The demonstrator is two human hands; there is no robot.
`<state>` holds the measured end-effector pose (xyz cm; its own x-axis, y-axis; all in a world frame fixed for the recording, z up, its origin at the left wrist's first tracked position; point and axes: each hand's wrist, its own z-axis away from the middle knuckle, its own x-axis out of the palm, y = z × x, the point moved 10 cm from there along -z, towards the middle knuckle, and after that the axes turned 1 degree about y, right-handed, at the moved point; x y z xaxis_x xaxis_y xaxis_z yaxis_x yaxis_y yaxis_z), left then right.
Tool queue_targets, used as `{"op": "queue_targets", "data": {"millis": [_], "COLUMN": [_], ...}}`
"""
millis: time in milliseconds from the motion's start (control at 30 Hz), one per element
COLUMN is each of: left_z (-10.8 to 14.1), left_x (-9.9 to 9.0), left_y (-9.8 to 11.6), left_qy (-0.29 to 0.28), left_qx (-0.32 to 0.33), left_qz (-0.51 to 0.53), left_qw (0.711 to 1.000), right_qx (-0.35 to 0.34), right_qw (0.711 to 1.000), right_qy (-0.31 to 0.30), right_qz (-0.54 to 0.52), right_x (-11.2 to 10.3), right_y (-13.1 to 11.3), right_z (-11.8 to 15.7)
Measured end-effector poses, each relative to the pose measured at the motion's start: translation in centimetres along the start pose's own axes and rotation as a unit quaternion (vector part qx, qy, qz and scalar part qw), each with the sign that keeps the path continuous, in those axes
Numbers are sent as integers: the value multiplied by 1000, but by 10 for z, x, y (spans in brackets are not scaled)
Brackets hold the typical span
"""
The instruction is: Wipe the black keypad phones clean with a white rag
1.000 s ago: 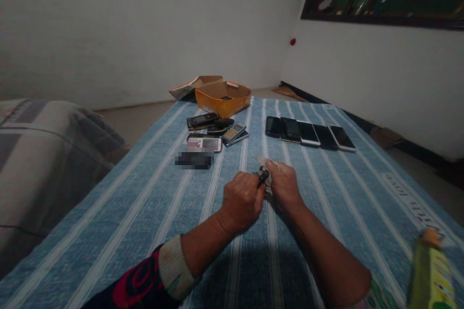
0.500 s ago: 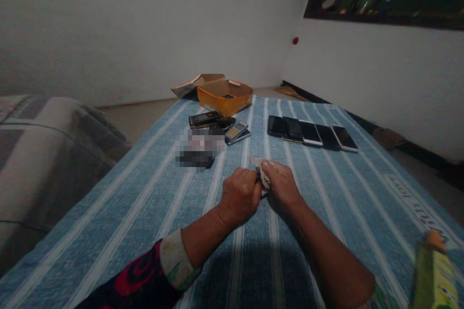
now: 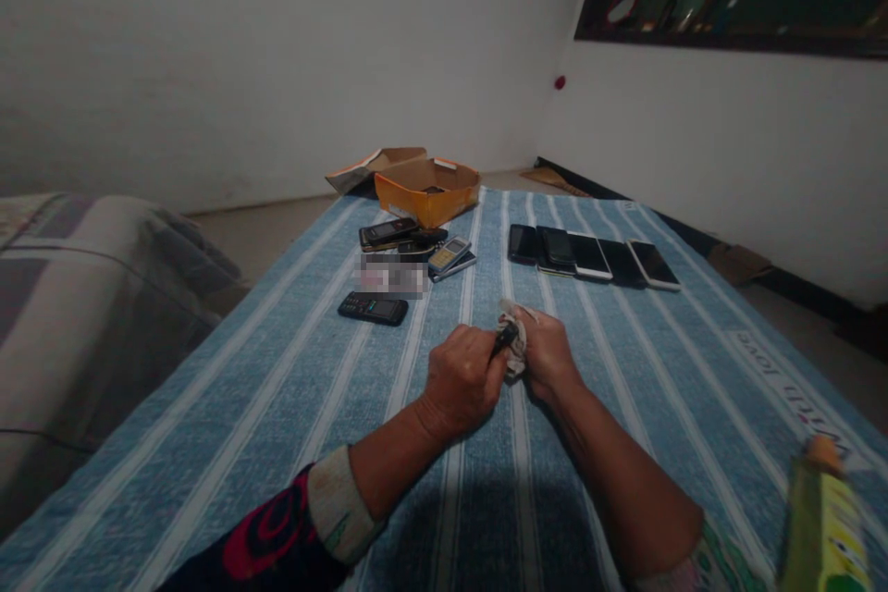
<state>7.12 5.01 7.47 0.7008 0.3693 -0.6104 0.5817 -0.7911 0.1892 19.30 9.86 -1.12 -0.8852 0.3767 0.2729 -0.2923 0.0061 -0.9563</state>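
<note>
Head view: left hand (image 3: 462,379) grips dark item (image 3: 506,337); right hand (image 3: 549,353) clutches cloth (image 3: 517,363) against it, between the hands. Probably wiping; next stroke likely calls for steady left grip. Phones (image 3: 591,257) lie beyond right hand.

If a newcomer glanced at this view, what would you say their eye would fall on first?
Probably the left hand and right hand, meeting mid-picture around a small dark object and a crumpled pale cloth or tissue. Next, the open orange box at the blue striped cover's far end, with a loose phone cluster before it. Right of that lies a tidy phone row.
</note>
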Motion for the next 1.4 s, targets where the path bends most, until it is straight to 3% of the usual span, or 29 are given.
{"op": "queue_targets", "data": {"millis": [167,367,500,600,700,1000,1200,1300,1400], "left_z": [2,5,6,5,3,-2,-1,1,2], "left_x": [6,12,14,12,8,-7,0,5,6], "left_y": [-15,-32,-31,-26,-19,-4,-13,-17,-18], "left_qy": [-19,-37,-44,-36,-20,17,-6,-18,-20], "left_qx": [-34,-85,-77,-53,-25,7,-34,-43,-31], "left_qz": [5,45,19,-6,-23,15,62,39,-2], "left_qw": [999,995,996,998,999,1000,997,998,999], "right_qx": [-31,-17,-83,-158,-182,-184,-56,-105,-171], "right_qw": [997,999,992,960,940,948,992,984,960], "right_qy": [46,19,-41,-70,-74,-35,-7,26,-36], "right_qz": [-48,-33,91,220,280,258,112,141,219], "right_x": [-19,-16,4,20,27,15,-2,-8,10], "right_y": [-14,-19,-33,-44,-45,-41,-16,-32,-48], "right_z": [-10,-9,2,12,18,18,0,-1,8]}}
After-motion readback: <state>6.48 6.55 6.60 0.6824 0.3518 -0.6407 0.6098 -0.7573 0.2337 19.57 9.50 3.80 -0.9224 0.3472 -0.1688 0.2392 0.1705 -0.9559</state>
